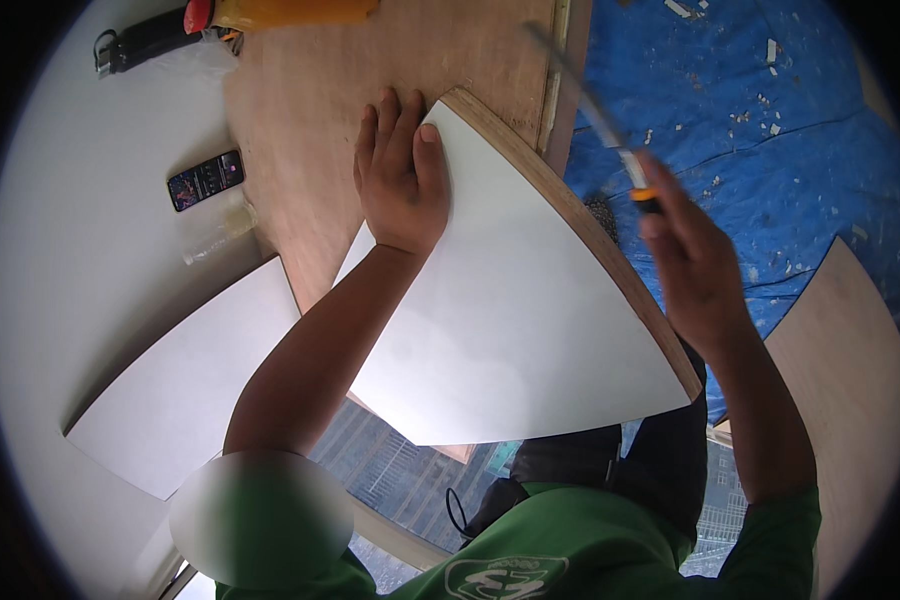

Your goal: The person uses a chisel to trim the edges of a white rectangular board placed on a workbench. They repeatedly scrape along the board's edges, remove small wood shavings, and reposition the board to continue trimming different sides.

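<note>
A white-faced panel (500, 290) with a bare wooden edge (590, 240) lies tilted before me, its near end at my lap. My left hand (402, 175) lies at the panel's far left corner, fingers stretched out and thumb on the white face. In my right hand (695, 250) is a file (595, 115), gripped by its orange and black handle. Its long grey blade points up and left, a little blurred, beyond the panel's right edge. It appears apart from the wooden edge.
Beneath the panel's far end is a wooden board (310, 130). A phone (206, 180), black bottle (150, 42) and orange-filled bottle (280, 12) lie to the left. Another white panel (190, 370) leans lower left. Scraps dot the blue sheet (700, 150); a wooden panel (850, 400) stands right.
</note>
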`<state>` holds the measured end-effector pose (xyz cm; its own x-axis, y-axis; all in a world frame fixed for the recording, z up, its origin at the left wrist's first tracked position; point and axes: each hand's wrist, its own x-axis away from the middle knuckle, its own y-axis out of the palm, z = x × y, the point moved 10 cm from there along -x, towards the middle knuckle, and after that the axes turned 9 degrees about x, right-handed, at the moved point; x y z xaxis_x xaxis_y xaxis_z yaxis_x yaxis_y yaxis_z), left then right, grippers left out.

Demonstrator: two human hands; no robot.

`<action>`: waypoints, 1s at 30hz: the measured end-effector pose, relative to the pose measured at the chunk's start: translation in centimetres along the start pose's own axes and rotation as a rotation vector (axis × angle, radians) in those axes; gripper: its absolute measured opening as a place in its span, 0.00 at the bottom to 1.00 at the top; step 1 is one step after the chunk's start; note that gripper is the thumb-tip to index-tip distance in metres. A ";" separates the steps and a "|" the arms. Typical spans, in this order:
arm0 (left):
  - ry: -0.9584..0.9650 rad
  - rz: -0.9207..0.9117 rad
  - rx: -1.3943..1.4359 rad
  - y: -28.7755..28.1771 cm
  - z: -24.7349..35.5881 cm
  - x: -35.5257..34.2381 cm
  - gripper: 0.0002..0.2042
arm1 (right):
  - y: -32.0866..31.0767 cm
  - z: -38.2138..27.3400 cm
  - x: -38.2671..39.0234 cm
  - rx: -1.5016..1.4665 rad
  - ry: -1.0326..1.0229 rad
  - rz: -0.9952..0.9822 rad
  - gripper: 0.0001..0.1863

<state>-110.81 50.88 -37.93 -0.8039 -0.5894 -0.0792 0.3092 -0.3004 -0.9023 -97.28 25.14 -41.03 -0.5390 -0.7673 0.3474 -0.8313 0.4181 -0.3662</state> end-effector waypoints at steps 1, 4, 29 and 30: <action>0.007 0.000 -0.002 0.0 0.0 0.0 0.25 | -1.0 1.6 0.9 -0.089 0.098 0.026 0.35; 0.025 0.009 0.003 -0.1 0.1 -0.1 0.24 | -1.8 6.7 5.3 -0.277 0.428 -0.166 0.29; 0.675 -0.262 -0.266 3.0 12.5 1.1 0.20 | -0.3 13.4 23.6 -0.775 0.708 -0.003 0.09; 0.692 -0.278 -0.269 2.9 12.8 0.8 0.19 | -0.3 13.3 23.5 -0.767 0.692 -0.011 0.09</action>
<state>-104.09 39.96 -35.20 -0.9942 0.1073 -0.0018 -0.0116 -0.1244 -0.9922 -107.88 0.54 -44.29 -0.2896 -0.4267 0.8568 -0.5690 0.7966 0.2043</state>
